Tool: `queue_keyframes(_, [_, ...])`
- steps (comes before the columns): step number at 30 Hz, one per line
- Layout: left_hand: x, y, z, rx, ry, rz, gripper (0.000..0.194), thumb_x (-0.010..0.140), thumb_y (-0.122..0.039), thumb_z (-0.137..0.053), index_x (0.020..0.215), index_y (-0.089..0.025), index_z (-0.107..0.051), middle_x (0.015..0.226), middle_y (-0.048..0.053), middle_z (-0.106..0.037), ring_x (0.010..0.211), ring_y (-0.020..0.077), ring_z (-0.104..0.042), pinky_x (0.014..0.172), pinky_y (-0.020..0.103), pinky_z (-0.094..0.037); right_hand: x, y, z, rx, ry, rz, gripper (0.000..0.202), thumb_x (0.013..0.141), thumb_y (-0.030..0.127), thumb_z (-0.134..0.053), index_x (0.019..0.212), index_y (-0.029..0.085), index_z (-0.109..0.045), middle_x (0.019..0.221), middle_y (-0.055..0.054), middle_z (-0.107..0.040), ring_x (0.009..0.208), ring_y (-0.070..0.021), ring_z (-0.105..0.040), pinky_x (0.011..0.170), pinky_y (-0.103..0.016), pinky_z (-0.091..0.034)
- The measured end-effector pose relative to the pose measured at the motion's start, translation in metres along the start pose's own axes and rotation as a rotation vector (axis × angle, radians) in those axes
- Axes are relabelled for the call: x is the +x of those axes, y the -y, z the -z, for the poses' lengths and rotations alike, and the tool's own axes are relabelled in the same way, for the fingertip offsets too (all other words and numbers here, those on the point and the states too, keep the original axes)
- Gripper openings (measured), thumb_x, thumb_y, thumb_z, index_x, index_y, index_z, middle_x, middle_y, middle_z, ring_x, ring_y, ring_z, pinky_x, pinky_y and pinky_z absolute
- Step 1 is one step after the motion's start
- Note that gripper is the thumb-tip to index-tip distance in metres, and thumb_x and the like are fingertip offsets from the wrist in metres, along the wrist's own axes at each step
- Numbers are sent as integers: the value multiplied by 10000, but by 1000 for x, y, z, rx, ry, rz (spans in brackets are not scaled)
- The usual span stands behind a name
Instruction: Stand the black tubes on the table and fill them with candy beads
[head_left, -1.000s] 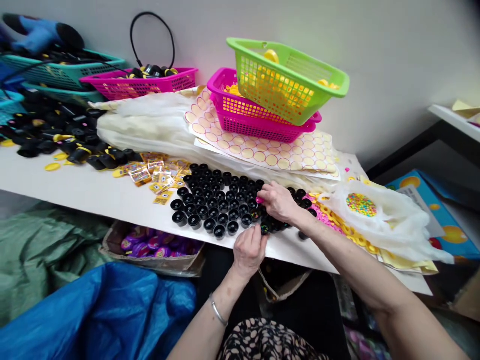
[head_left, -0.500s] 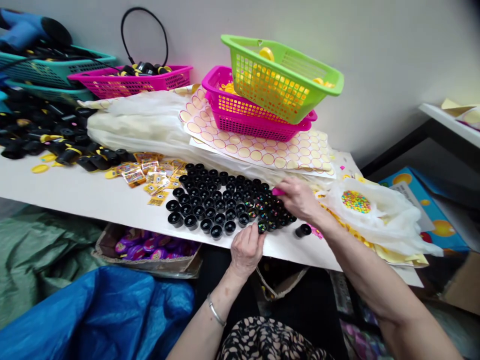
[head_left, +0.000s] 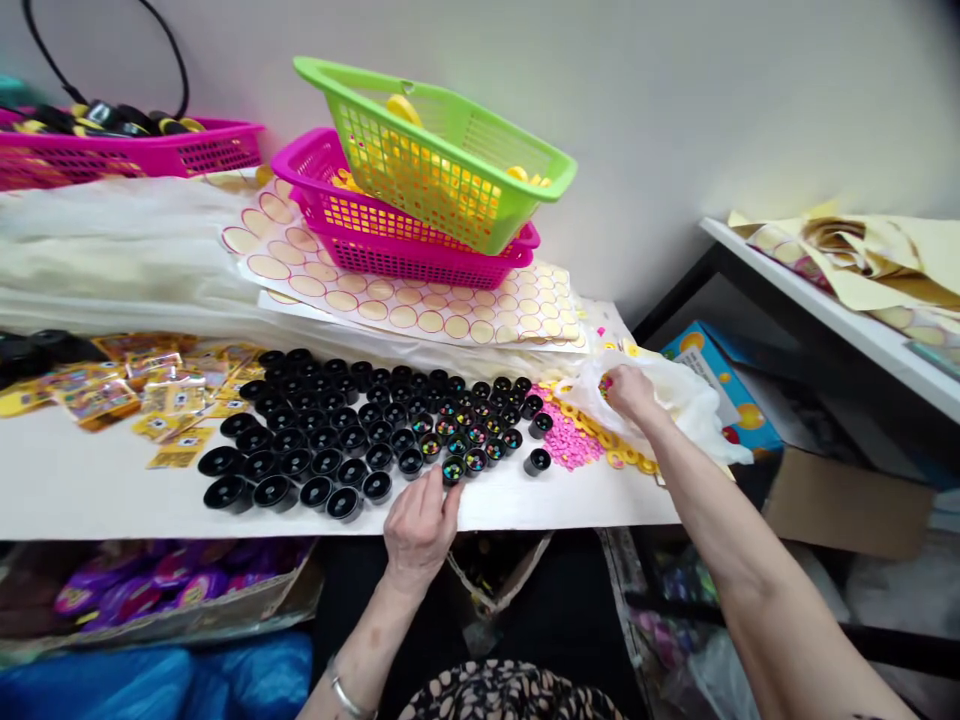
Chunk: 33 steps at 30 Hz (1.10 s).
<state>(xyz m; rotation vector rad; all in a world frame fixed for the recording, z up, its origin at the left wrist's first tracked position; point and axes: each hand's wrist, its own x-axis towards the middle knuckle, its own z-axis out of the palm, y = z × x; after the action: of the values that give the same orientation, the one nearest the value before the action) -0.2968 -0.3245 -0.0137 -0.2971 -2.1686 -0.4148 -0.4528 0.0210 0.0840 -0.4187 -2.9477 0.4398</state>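
Observation:
Many small black cups (head_left: 344,502) stand packed together on the white table; those at the right of the group hold colourful beads. My left hand (head_left: 420,525) is at the front edge, its thumb and fingers closed round one black cup (head_left: 453,469) with beads inside. To the right, my right hand (head_left: 631,392) reaches into the white plastic bag (head_left: 694,410); its fingertips are at the bag's opening, and what they hold is hidden. Pink pieces (head_left: 571,440) lie in a heap between the cups and the bag, beside yellow rings (head_left: 636,460).
Behind the cups, a green basket (head_left: 450,165) sits tilted on pink baskets (head_left: 420,262), over sticker sheets (head_left: 405,305). Small packets (head_left: 176,395) lie left. A shelf (head_left: 847,300) juts in at the right. Below the table is a carton of purple items (head_left: 172,590).
The view has turned to the right. My right hand has moved from over the cups, where it held something pink, to the white bag. My left hand stays at the beaded cup.

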Motion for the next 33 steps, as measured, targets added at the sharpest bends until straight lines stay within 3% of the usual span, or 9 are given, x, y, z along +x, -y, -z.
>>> queue_keyframes(5, [1, -1, 1, 4, 11, 7, 393, 787, -263, -656, 1123, -99, -534, 765, 81, -667, 664, 183, -627, 650, 277, -461, 1, -10, -6, 299, 63, 69, 33, 537, 153, -604, 513, 167, -586, 564, -33, -611, 700, -207, -592, 631, -276, -413])
queue_keyframes(9, [0, 0, 0, -4, 9, 6, 393, 786, -266, -658, 1120, -98, -538, 755, 78, -663, 662, 183, -626, 653, 280, -468, -11, -25, -1, 600, 24, 56, 202, 510, 314, -697, 590, 161, -591, 541, 14, -572, 555, -145, -537, 557, -277, -440])
queue_keyframes(13, [-1, 1, -1, 4, 19, 9, 398, 781, -266, -665, 1120, -100, -539, 753, 75, -663, 661, 186, -623, 648, 283, -468, -29, -24, 10, 850, -35, 58, 309, 475, 354, -756, 657, 161, -597, 616, 14, -593, 570, -132, -555, 598, -311, -491])
queue_keyframes(17, [-1, -1, 0, -18, 16, 17, 420, 775, -246, -671, 1133, -83, -526, 789, 93, -671, 689, 193, -630, 669, 292, -480, -49, 14, 23, 1036, 25, 102, 294, 481, 266, -792, 706, 162, -634, 685, -5, -628, 617, -136, -580, 609, -301, -498])
queue_keyframes(21, [-4, -3, 3, -39, 37, 42, 399, 809, -245, -627, 1155, -82, -510, 814, 108, -674, 713, 199, -635, 668, 305, -487, -70, 84, 22, 1178, 263, 228, 245, 530, 191, -776, 743, 166, -657, 715, 0, -647, 640, -124, -579, 626, -274, -473])
queue_keyframes(24, [-6, -4, 4, -33, 59, 65, 368, 837, -262, -588, 1153, -88, -517, 783, 101, -667, 696, 199, -630, 648, 311, -482, -81, 138, 8, 1028, 418, 373, 172, 587, 215, -727, 737, 166, -656, 687, 18, -629, 640, -120, -549, 639, -269, -442])
queue_keyframes(27, [-6, -4, 5, -34, 58, 71, 359, 838, -256, -586, 1148, -87, -523, 806, 110, -671, 706, 201, -630, 646, 316, -481, -82, 178, -12, 749, 464, 596, 95, 671, 221, -627, 746, 166, -644, 667, 27, -600, 645, -128, -522, 630, -261, -407])
queue_keyframes(30, [-6, -4, 7, -58, 49, 73, 357, 829, -238, -597, 1140, -79, -527, 858, 127, -675, 729, 204, -631, 648, 319, -486, -80, 204, -28, 347, 385, 825, 117, 742, 173, -517, 768, 172, -631, 725, 6, -607, 700, -146, -528, 622, -251, -372])
queue_keyframes(33, [-7, -5, 7, -72, 54, 84, 345, 825, -233, -600, 1127, -80, -534, 849, 123, -672, 730, 204, -628, 646, 320, -488, -79, 219, -35, -96, 258, 950, 188, 756, 120, -462, 805, 172, -636, 825, -45, -633, 776, -179, -541, 609, -261, -334])
